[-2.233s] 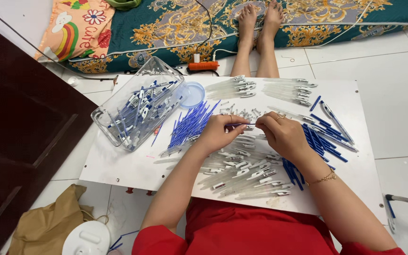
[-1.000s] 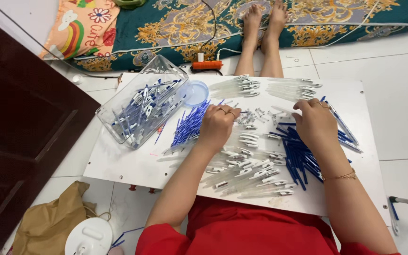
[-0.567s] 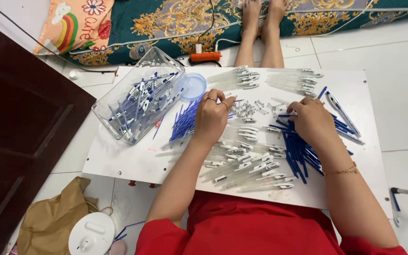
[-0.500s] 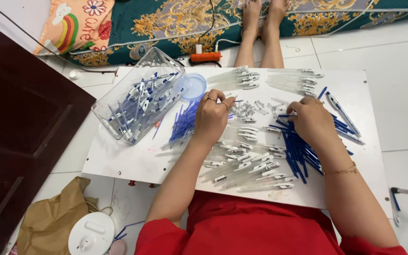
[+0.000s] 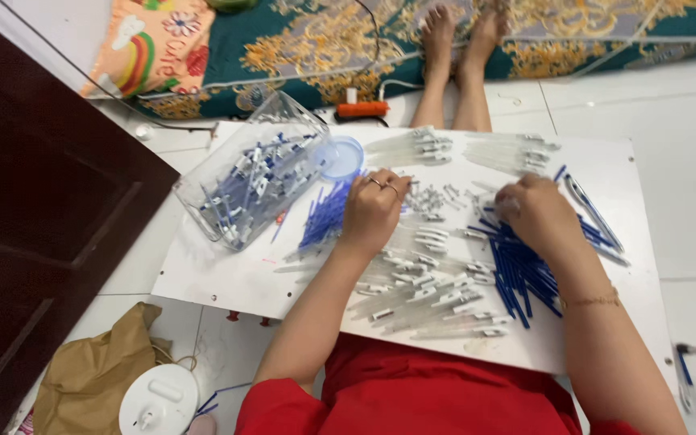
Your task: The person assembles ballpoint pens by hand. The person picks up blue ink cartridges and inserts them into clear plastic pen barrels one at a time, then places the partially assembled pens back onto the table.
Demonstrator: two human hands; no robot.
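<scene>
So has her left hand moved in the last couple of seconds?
Yes. The left hand has gone up and left across the board, off the clear barrels and onto the blue refills by the jar.

Under both hands lies a white board [image 5: 203,274]. Blue refills [image 5: 517,274] are heaped beneath the right hand [image 5: 537,216]; more blue ones [image 5: 324,221] sit beside the left hand [image 5: 374,211]. Beyond the hands spreads a teal cloth with gold flowers [image 5: 324,48]. The person's top is red [image 5: 437,395].
</scene>
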